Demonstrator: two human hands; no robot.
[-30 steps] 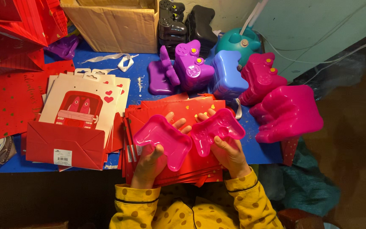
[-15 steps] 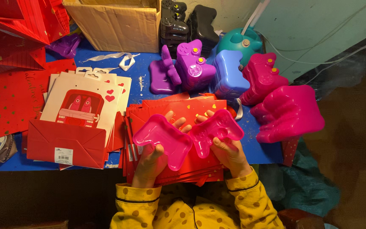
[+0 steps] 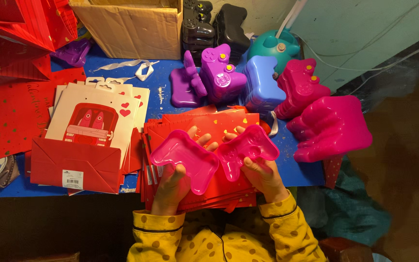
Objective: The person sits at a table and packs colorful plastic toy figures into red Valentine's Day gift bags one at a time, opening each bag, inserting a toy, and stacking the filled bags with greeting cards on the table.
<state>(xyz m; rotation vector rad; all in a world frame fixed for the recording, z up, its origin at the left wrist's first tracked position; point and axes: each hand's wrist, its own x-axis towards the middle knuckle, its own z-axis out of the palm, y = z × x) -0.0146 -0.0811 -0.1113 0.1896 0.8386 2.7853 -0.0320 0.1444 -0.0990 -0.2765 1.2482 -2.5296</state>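
Two pink plastic shells shaped like halves of a game controller lie open side up over a stack of red paper bags [image 3: 204, 123]. My left hand [image 3: 173, 187] holds the left pink shell [image 3: 185, 157] by its near edge, fingers showing past its far edge. The right pink shell [image 3: 248, 150] sits in my right hand [image 3: 263, 177] the same way. The two shells touch in the middle. Yellow dotted sleeves cover both wrists.
Purple [image 3: 219, 75], blue [image 3: 263, 87], teal [image 3: 275, 46], black [image 3: 197, 24] and pink [image 3: 328, 128] controller-shaped cases stand on the blue table [image 3: 163, 94]. A cardboard box [image 3: 132, 22] sits at the back. White and red gift bags [image 3: 90, 131] lie to the left, beside a white ribbon [image 3: 136, 68].
Both hands have kept the two pink shells in nearly the same place; the shells have shifted only slightly.
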